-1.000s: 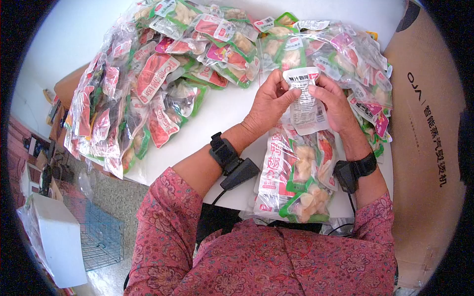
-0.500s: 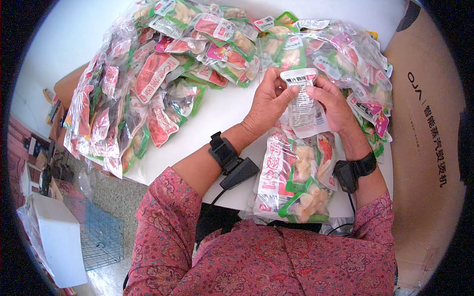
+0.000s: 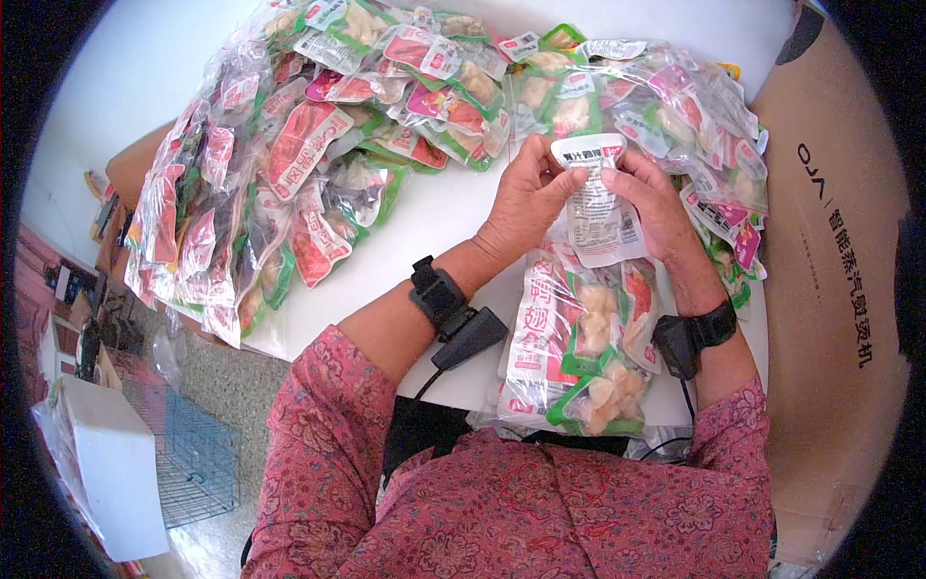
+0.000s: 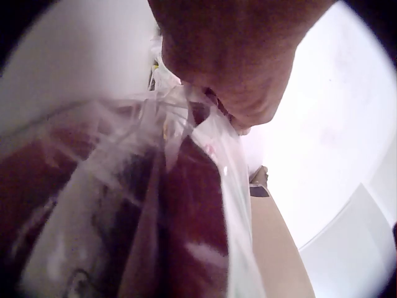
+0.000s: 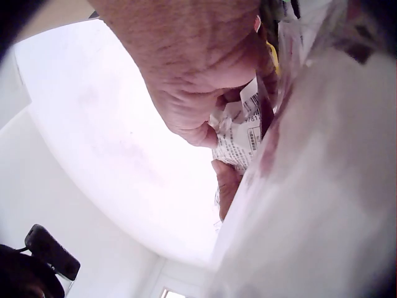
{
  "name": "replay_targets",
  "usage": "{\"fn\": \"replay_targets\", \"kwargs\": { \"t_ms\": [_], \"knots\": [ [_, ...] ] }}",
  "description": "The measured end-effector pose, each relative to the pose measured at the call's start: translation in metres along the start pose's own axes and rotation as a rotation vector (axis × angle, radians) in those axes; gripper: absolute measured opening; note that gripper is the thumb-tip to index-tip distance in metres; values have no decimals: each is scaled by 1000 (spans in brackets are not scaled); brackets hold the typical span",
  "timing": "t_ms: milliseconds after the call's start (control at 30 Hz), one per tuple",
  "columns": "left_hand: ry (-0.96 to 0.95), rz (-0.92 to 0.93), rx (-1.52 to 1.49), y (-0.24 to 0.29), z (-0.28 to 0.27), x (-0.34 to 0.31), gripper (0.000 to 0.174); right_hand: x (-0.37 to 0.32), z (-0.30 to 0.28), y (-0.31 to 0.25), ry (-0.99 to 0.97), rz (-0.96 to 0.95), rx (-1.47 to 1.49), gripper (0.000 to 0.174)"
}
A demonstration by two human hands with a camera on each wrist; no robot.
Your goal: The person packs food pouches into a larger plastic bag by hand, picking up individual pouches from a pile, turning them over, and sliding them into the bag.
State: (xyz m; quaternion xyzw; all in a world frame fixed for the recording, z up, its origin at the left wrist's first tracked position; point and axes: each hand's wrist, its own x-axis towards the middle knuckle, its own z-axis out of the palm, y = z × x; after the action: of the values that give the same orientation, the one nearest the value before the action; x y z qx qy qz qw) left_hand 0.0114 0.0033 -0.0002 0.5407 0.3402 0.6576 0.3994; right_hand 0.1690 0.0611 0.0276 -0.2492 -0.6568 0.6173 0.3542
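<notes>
In the head view, my left hand (image 3: 526, 201) and right hand (image 3: 658, 205) pinch a small sealed food packet (image 3: 602, 220) from either side, thumbs on its white printed back. Black lettering runs along the packet's upper end. Below it, close to my body, lies a clear plastic bag (image 3: 536, 338) of green-edged snack packets with pale pieces inside. The right wrist view shows fingers at the printed label (image 5: 239, 146), next to a barcode. Clear plastic (image 4: 142, 205) fills much of the left wrist view and hides the left fingertips.
Large clear bags of similar packets (image 3: 309, 154) cover the table's left and far side. Another filled bag (image 3: 666, 106) lies just beyond my hands. A tall brown carton (image 3: 839, 318) stands along the right edge. White tabletop (image 3: 434, 207) shows between the bags.
The held packet has tilted slightly, its upper end tipping and coming partly back. Both hands stay in almost the same place, and the bags have not moved noticeably.
</notes>
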Motion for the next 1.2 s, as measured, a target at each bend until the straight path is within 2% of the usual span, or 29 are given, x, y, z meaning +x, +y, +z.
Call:
{"fn": "replay_targets", "kwargs": {
  "t_ms": [300,567,633,667,733,800,833,867,900,933,1000,1033,1067,1133,1167,1200],
  "knots": [
    [4,-107,-2,-3,-4,-1,16,0,-3,-2,-3,-43,-61,26],
    [-10,-59,20,-6,-2,0,15,-1,0,-10,11,-49,-21,26],
    [-35,-59,40,-4,-1,-2,14,-1,-4,-17,169,-133,-35,25],
    [-97,-58,40,-4,-1,-3,16,-1,-5,-21,171,-133,-36,25],
    [-162,-57,38,-4,0,-4,20,-1,-8,-29,341,-419,-213,22],
    [-220,-234,-82,0,-4,-5,40,-4,-8,-35,316,-457,-223,21],
    [-225,-234,-82,3,-6,-3,40,-6,-3,-36,304,-564,-475,22],
    [-286,-322,-289,7,-8,-1,42,-8,2,-37,289,-665,-729,24],
    [-343,-410,-496,9,-9,1,44,-10,6,-38,213,-791,-944,31],
    [-346,-412,-494,11,-7,1,44,-9,9,-38,217,-790,-943,31],
    [-151,-452,-552,13,-5,-3,44,-7,12,-38,-21,-976,-1260,33],
    [-132,-463,-499,6,-6,-2,37,-7,11,-39,-31,-944,-1285,37],
    [-132,-465,-499,6,-6,-1,37,-7,10,-41,-31,-943,-1284,37],
    [-160,-318,-344,5,-5,0,43,-7,6,-44,69,-932,-1439,43],
    [-163,-321,-343,7,-2,0,43,-6,1,-41,73,-929,-1439,43],
    [-135,-312,-330,10,1,0,40,-3,-4,-36,179,-856,-1264,42]
  ]
}}
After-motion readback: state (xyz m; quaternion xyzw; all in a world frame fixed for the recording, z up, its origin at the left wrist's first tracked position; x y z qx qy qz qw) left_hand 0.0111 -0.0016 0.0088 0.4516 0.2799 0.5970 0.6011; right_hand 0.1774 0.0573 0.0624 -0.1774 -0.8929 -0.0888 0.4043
